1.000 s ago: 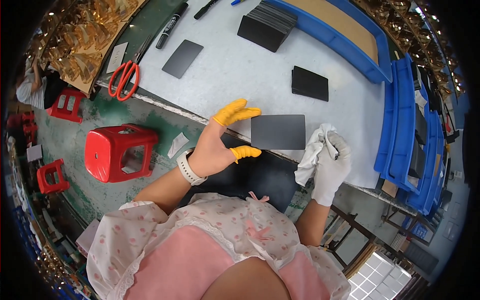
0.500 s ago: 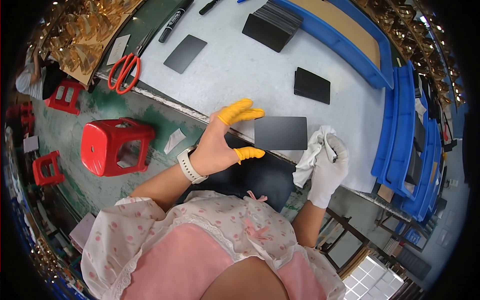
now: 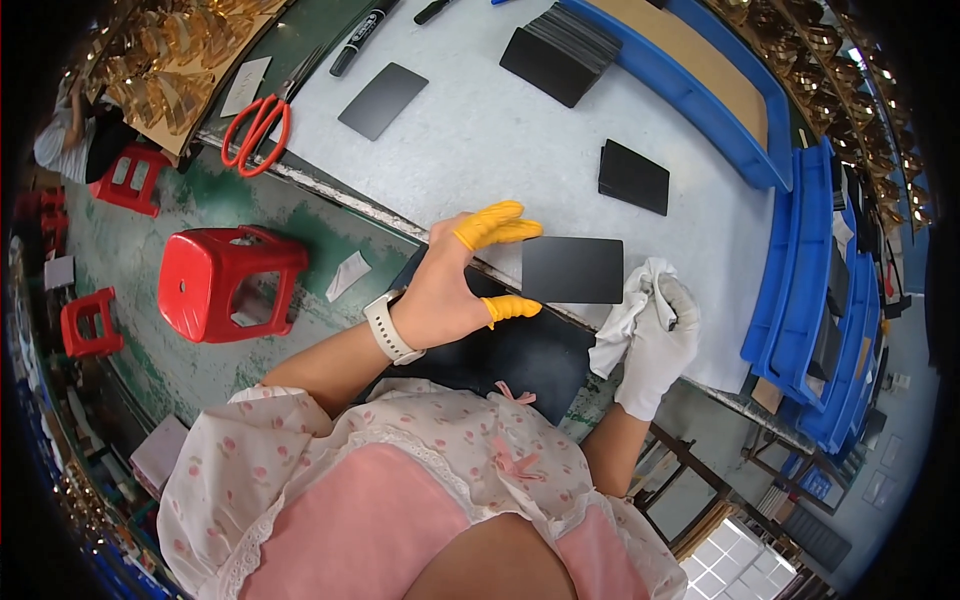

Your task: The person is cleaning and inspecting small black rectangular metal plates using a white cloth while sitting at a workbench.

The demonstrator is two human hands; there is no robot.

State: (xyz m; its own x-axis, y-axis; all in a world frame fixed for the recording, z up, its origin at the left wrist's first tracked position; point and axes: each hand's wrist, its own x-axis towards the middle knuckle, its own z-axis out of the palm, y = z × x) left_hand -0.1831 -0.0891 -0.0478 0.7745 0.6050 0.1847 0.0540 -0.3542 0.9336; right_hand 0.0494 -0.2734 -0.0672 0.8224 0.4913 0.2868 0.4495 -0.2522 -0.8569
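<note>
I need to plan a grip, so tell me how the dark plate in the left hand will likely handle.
The dark plate is probably stiff: the left hand holds it near one end, with no bend showing. Its smooth sheen suggests it may be slippery for the yellow-covered fingers. Being flat, it would likely slide, not roll, if pushed.
</note>
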